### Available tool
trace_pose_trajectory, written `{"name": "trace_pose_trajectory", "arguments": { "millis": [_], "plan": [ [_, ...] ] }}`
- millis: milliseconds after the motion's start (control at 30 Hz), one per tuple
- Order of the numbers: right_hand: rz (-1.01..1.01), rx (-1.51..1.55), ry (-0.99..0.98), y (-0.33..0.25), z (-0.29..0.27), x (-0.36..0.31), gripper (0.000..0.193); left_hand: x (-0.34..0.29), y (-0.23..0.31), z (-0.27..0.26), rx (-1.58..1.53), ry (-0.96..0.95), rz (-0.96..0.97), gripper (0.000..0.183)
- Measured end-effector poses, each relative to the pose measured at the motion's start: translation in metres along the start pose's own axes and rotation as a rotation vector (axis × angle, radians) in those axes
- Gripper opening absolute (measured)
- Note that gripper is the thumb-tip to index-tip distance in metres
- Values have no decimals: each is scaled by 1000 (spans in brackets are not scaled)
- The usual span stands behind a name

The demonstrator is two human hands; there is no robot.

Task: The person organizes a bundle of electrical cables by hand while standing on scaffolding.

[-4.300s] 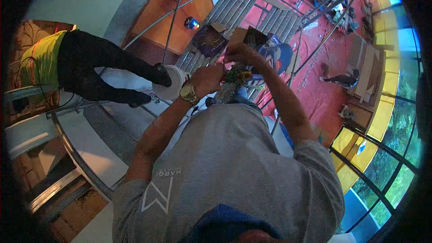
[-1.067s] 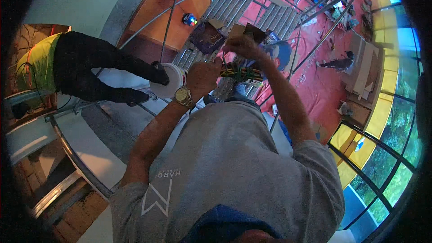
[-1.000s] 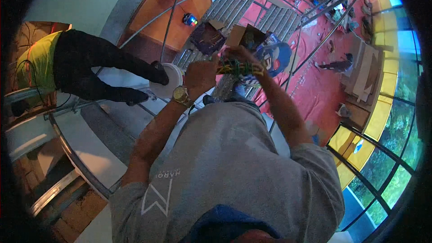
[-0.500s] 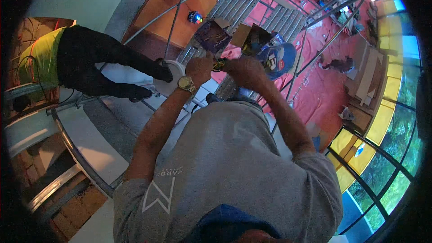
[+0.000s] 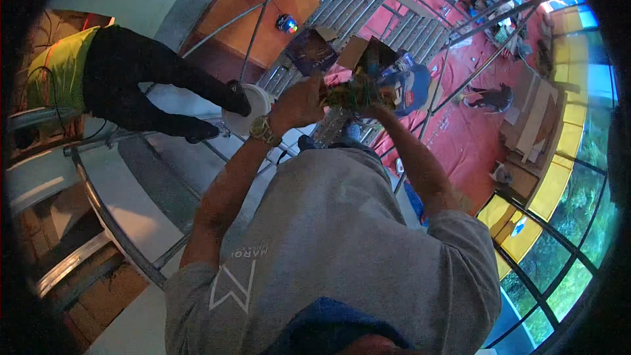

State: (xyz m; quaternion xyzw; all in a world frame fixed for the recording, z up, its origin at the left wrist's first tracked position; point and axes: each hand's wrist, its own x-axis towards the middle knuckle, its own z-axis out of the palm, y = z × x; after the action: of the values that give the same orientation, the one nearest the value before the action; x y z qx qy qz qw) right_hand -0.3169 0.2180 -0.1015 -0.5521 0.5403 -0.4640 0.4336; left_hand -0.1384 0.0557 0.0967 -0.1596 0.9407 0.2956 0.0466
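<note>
Out in front of my body, my left hand (image 5: pixel 299 104), with a gold-coloured watch (image 5: pixel 263 130) at its wrist, is closed on the left end of a bundle with yellow, green and dark streaks (image 5: pixel 348 94). The bundle is blurred; it looks like loose strands, but its kind is unclear. At its other end is my right hand (image 5: pixel 376 110), its fingers smeared by motion and partly hidden by the bundle. Just beyond stand a dark printed box (image 5: pixel 311 51) and an open cardboard box (image 5: pixel 353 52). A blue bucket with a label (image 5: pixel 414 85) stands beside my right hand.
Metal scaffold planks (image 5: pixel 348 6) and crossing tubes (image 5: pixel 263 10) surround me. At left, another person in dark trousers (image 5: pixel 125 72) and a yellow vest has a foot by a white bucket (image 5: pixel 253 102). Red sheeting (image 5: pixel 453 125) spreads below, with boards (image 5: pixel 536 118) at right.
The bundle between my hands now looks wider and more spread out. My right hand has shifted slightly down, and my left hand and wrist slightly lower too. The other person's legs barely moved.
</note>
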Motion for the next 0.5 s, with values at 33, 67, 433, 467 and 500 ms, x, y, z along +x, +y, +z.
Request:
{"name": "trace_pose_trajectory", "arguments": {
  "millis": [33, 67, 433, 467, 500],
  "plan": [
    [11, -189, -24, -6, 14, -7, 32, 5, -11, 1, -118, 81, -12, 64],
    [-55, -221, -25, -17, 28, -12, 33, 10, -23, 2, -151, 58, -85, 71],
    [162, -800, 28, -183, 8, 11, 20, 12, -65, 36, 149, -143, -257, 79],
    [209, -904, 55, -180, -2, 20, 21, 11, -58, 40, 230, -129, -186, 71],
    [239, -1009, 75, -174, -11, 28, 23, 11, -52, 42, 226, -107, -160, 71]
  ]
}}
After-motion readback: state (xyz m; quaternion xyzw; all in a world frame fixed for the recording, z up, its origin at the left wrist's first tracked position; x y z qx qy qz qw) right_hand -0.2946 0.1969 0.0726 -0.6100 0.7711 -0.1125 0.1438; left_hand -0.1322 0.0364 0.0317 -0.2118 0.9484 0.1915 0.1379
